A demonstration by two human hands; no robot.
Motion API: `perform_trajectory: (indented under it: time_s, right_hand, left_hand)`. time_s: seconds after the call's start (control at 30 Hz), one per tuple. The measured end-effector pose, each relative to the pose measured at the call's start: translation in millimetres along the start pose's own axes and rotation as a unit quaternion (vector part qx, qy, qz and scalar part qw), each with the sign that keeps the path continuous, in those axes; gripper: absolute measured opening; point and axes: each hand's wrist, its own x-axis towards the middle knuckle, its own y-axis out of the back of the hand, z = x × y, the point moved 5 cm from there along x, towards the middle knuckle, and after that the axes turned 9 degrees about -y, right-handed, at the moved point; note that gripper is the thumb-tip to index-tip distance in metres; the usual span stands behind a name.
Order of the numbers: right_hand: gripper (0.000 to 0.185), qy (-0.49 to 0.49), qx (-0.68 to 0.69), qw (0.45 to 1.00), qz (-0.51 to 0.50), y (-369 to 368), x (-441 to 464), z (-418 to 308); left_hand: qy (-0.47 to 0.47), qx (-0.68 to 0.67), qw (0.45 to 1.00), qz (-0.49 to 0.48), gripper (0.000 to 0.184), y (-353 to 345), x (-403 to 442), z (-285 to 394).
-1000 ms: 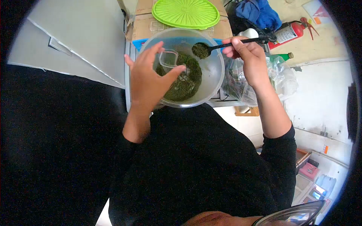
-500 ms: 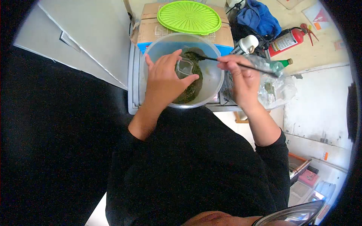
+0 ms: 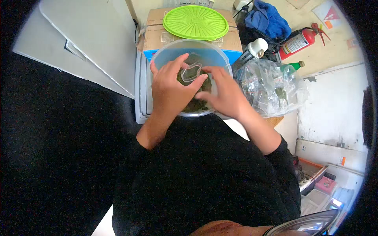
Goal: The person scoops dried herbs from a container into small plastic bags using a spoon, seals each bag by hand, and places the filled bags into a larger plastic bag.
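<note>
My left hand (image 3: 171, 84) is inside the large translucent tub (image 3: 157, 55), thumb and fingers curved around a small clear plastic bag (image 3: 191, 73) with its mouth spread. My right hand (image 3: 225, 92) reaches in from the right, slightly blurred, fingers and thumb apart, its fingertips close to the bag's right edge. Whether they touch the bag I cannot tell. Dark green dried flakes (image 3: 197, 105) lie in the bottom of the tub, partly covered by both hands. No spoon shows now.
A green lid (image 3: 195, 23) lies on a cardboard box (image 3: 155, 35) behind the tub. To the right sits a big clear bag (image 3: 271, 92) of small packets, near a white-and-grey appliance (image 3: 256, 48), a blue cloth (image 3: 269, 19) and a fire extinguisher (image 3: 297, 43).
The long black spoon has left my right hand and is out of sight. That hand has moved left and down into the tub. My left hand keeps the small bag.
</note>
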Motion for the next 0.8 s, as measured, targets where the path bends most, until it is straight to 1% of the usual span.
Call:
perform_trajectory:
  time_s: [0.03,0.07,0.1,0.13,0.17,0.2,0.23,0.3,0.37,0.4,0.5,0.6,0.7,0.8]
  right_hand:
    - [0.045,0.016,0.034,0.999,0.021,-1.8,-0.9,-7.8]
    - [0.050,-0.030,0.063,0.997,-0.020,-9.4,1.3,-5.4]
    - [0.050,-0.024,0.090,0.996,-0.004,-11.4,3.0,-4.5]
    - [0.049,-0.018,0.117,0.993,0.013,-13.6,5.2,-2.0]
    - [0.049,-0.012,0.144,0.989,0.030,-14.4,7.4,1.0]
    - [0.046,-0.008,0.186,0.982,0.026,-16.1,9.0,4.1]
    - [0.044,-0.004,0.227,0.974,0.022,-17.3,9.7,6.9]
    - [0.038,-0.034,0.294,0.955,0.020,-13.9,9.1,11.0]
    - [0.031,-0.091,0.342,0.935,0.023,-1.8,11.2,11.4]
    - [0.020,-0.076,0.368,0.924,0.075,2.2,11.2,14.9]
    - [0.015,-0.103,0.467,0.876,0.071,7.4,2.6,13.8]
    - [0.012,-0.095,0.474,0.872,0.070,8.7,-1.3,13.1]
    - [0.011,-0.081,0.464,0.879,0.076,15.2,-3.8,9.8]
    - [0.010,-0.106,0.517,0.849,0.039,18.3,-6.6,4.0]
  left_hand:
    - [0.001,-0.011,1.000,0.006,0.063,2.3,0.8,4.4]
    - [0.001,-0.020,1.000,0.012,0.062,5.6,2.8,9.4]
    - [0.000,-0.030,0.999,0.018,0.060,7.0,4.5,12.4]
    - [0.042,-0.134,0.990,0.028,0.054,2.5,4.0,7.4]
    - [0.084,-0.236,0.967,0.038,0.048,-5.5,1.8,0.3]
    - [0.126,-0.334,0.933,0.046,0.042,-12.3,-0.2,-5.4]
    - [0.156,-0.381,0.911,0.028,0.036,-16.4,-2.5,-9.2]
    - [0.218,-0.472,0.854,-0.011,0.024,-22.6,-8.6,-15.9]
    - [0.206,-0.437,0.875,-0.008,0.018,-21.4,-9.5,-17.1]
    - [0.199,-0.420,0.885,-0.003,0.015,-20.5,-9.5,-16.6]
    - [0.184,-0.449,0.873,0.042,0.012,-17.3,-9.5,-10.2]
    - [0.152,-0.458,0.873,0.072,0.012,-15.1,-11.3,-2.0]
    - [0.129,-0.493,0.857,0.081,0.010,-13.6,-8.5,5.8]
    - [0.083,-0.472,0.877,0.030,0.009,-10.8,-4.6,10.2]
